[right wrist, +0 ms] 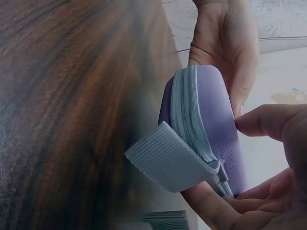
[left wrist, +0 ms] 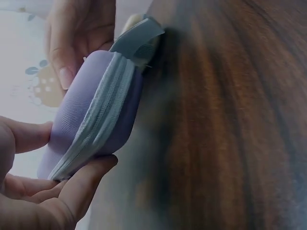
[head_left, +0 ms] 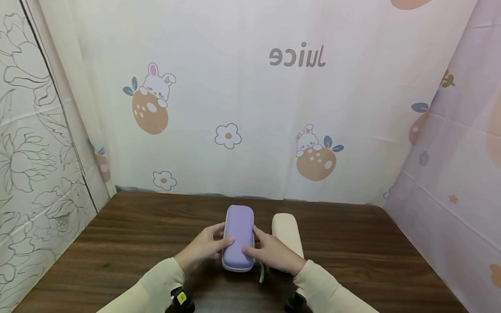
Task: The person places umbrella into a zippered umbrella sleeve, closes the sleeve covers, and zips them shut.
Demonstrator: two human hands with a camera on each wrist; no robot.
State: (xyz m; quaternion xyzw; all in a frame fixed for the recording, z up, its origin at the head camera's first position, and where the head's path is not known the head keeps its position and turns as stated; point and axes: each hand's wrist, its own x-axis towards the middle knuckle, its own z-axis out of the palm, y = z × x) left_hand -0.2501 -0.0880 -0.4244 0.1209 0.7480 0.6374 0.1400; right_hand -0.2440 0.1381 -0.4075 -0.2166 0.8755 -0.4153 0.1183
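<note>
A purple zippered case (head_left: 239, 235) with rounded corners is held between both hands above the table. My left hand (head_left: 203, 247) grips its left side, thumb on the top face and fingers beneath in the left wrist view. On the other side my right hand (head_left: 274, 253) grips it the same way, thumb on top. A pale grey zipper (left wrist: 103, 103) runs round the case's edge and looks closed where it shows. From the zipper's end hangs a grey fabric strap (right wrist: 169, 158). The cream case (head_left: 287, 233) lies on the table just behind my right hand, which hides part of it.
The dark wood table (head_left: 146, 226) reaches back to a printed curtain (head_left: 253, 91) with rabbits and flowers. More patterned cloth hangs at the left and right. Each wrist carries a black camera mount, the left one (head_left: 182, 302) with a yellow mark.
</note>
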